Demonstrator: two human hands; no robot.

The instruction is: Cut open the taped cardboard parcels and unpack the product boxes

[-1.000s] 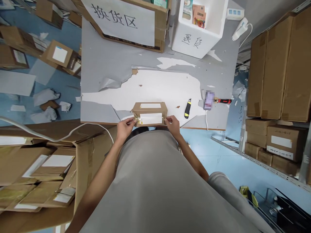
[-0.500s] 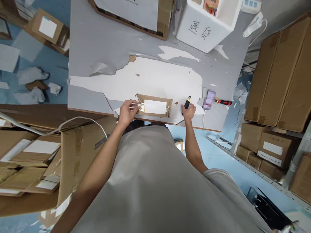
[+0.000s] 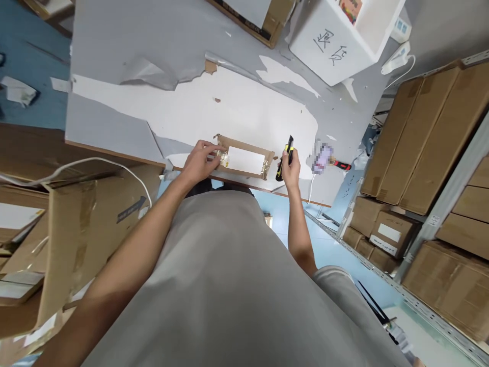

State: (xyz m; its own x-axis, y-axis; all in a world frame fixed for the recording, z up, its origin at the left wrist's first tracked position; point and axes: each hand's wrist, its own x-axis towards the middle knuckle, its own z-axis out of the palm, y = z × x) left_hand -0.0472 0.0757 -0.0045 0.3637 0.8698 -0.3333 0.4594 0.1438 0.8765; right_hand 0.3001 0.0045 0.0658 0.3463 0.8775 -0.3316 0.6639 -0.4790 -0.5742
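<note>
Head view: a small flat cardboard parcel [image 3: 246,160] is seen lying at the near edge of the table [image 3: 126,30], directly in front of the person's torso. A white label is borne on its upper face, and clear tape is noted across both short ends, wrinkled at the left one. The left hand [image 3: 198,162] is laid on the parcel's left end, with the fingers curled over the taped edge and closed on it. The right hand [image 3: 291,171] is held just beside the parcel's right end, clear of it, and is closed around a black and yellow utility knife [image 3: 284,157], which is raised with its tip pointing away from the body. Whether the blade is extended cannot be told. A white foam box [image 3: 336,56], marked with handwritten characters, is set at the far right of the table; colourful packets [image 3: 349,7] are seen inside, cut off by the upper frame edge. A cardboard box [image 3: 267,20] at the far edge is largely cut off and its contents are not shown. An open carton [image 3: 76,219] is recorded at the left, below table level. Closed cartons [image 3: 420,132] are stacked on shelving at the right. A pixelated object [image 3: 323,158] near the knife cannot be identified.
</note>
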